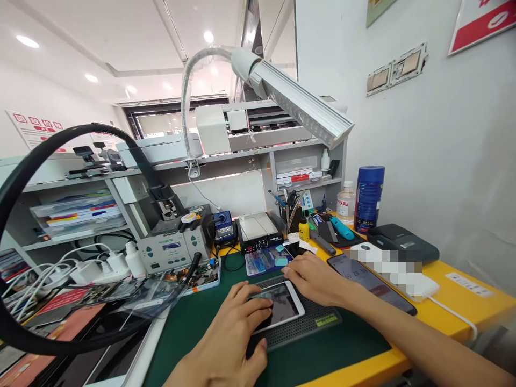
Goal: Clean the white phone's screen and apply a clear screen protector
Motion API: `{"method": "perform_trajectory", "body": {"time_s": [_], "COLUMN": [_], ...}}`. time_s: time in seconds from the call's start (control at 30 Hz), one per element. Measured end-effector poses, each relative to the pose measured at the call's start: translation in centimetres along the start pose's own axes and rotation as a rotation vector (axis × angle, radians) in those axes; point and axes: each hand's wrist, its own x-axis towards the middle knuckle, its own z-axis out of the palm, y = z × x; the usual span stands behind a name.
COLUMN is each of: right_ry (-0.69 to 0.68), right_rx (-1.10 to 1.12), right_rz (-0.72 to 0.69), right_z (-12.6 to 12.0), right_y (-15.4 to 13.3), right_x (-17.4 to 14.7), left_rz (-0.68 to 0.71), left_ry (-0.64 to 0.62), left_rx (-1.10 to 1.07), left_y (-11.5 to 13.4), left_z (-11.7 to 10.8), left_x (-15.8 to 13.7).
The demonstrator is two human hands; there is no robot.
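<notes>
A small white-framed tablet [285, 306] lies with its dark, reflective screen up on a perforated grey mat [300, 330]. My left hand [231, 336] grips its left end, with fingers bent over the screen and the thumb by the near edge. At the tablet's far right corner is my right hand [316, 277], fingers curled together and tips pointing down. What those fingertips pinch, if anything, is hidden. Just beyond them are light-blue pieces [281, 262] on a blue printed packet [260, 260].
A phone [368, 282] showing a timer lies right of my forearm. Behind stand a hot plate [258, 228], a tool holder [292, 207] and a yellow bottle [303, 229]. A soldering station [165, 250], an opened device [203, 274] and a black hoop [12, 322] occupy the left. A lamp [300, 99] hangs overhead.
</notes>
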Motion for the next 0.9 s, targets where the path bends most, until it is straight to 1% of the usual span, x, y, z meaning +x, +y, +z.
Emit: {"method": "perform_trajectory", "body": {"time_s": [0.1,0.23,0.37,0.5,0.6,0.73,0.8,0.9], "right_ry": [0.016,0.022,0.028,0.023,0.035,0.042,0.037,0.029], "right_rx": [-0.015,-0.028,-0.036,-0.039,-0.049,-0.054,-0.045,-0.038], "right_rz": [-0.023,-0.022,-0.027,-0.014,-0.013,-0.016,-0.016,-0.012], "right_z": [0.2,0.4,0.5,0.5,0.4,0.3,0.3,0.3], "right_y": [0.0,0.1,0.3,0.4,0.6,0.8,0.8,0.8], "right_x": [0.0,-0.1,-0.1,0.0,0.1,0.0,0.0,0.0], "left_rz": [0.014,0.045,0.068,0.043,0.018,-0.051,-0.065,-0.051], "left_ry": [0.020,0.014,0.019,0.016,0.048,0.093,0.077,0.030], "left_rx": [-0.001,0.001,0.023,0.012,0.005,0.014,0.008,-0.008], "left_y": [0.8,1.9,2.4,1.9,0.9,-0.4,-0.4,0.4], "left_z": [0.4,0.8,1.3,1.4,1.0,0.2,0.1,0.4], "left_x": [0.8,2.0,3.2,3.6,3.1,2.3,2.1,2.2]}}
